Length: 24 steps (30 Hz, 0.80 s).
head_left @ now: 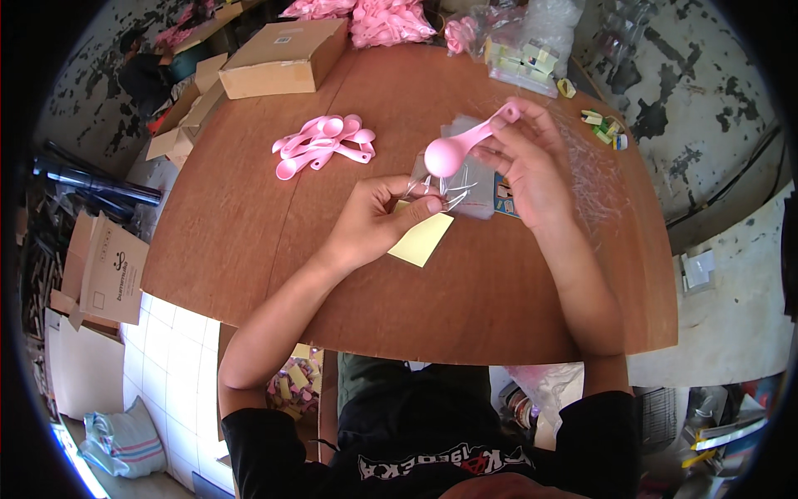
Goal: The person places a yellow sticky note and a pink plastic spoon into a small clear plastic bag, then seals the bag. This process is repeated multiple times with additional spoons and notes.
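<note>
My right hand (536, 166) pinches the handle of a pink measuring spoon (446, 156), its round bowl hanging to the left. Just below the bowl, my left hand (374, 220) grips a clear plastic bag (432, 185) between thumb and fingers. A pale yellow card (422, 241) shows under my left thumb; I cannot tell whether it is inside the bag. Behind both hands lie more clear plastic bags (478, 200), beside a partly covered blue printed card (504, 200). Several pink spoons (320, 150) form a loose pile on the table to the left.
The brown wooden table (249, 233) has a cardboard box (284, 56) at its far left edge. Pink bundles in plastic (391, 21) sit at the back, a clear container (519, 71) at the back right. Clear plastic strands (594, 175) and small yellow-green pieces (605, 126) lie right.
</note>
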{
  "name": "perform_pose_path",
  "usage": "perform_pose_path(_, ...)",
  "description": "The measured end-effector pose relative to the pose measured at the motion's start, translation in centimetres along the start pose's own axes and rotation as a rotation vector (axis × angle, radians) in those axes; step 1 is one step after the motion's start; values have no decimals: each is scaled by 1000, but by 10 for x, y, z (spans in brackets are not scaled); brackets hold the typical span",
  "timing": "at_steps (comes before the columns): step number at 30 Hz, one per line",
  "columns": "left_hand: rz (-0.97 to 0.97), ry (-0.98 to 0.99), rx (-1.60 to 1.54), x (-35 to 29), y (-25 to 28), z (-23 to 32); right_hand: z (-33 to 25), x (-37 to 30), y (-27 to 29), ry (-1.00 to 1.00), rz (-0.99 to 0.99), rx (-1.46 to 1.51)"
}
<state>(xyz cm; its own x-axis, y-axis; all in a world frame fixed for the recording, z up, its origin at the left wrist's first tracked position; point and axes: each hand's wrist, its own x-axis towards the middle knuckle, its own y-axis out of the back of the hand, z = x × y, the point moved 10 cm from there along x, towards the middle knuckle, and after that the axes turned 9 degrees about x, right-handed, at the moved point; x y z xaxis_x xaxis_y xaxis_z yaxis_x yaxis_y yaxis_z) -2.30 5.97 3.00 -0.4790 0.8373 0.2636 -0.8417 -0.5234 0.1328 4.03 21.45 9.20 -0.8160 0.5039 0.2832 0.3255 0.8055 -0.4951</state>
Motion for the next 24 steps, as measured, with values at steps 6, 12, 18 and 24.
perform_pose_path(6, 13, -5, 40, 0, 1, 0, -34, 4, 1, 237, -36, -189)
perform_pose_path(12, 47, 13, 88, 1, 6, 0, -39, -6, -17, 303, -85, -320)
perform_pose_path(18, 28, 17, 136, 2, 3, 1, -39, -20, -39, 384, -185, -404)
perform_pose_path(24, 36, -55, 129, 2, 2, 8, -48, -26, -42, 388, -182, -410)
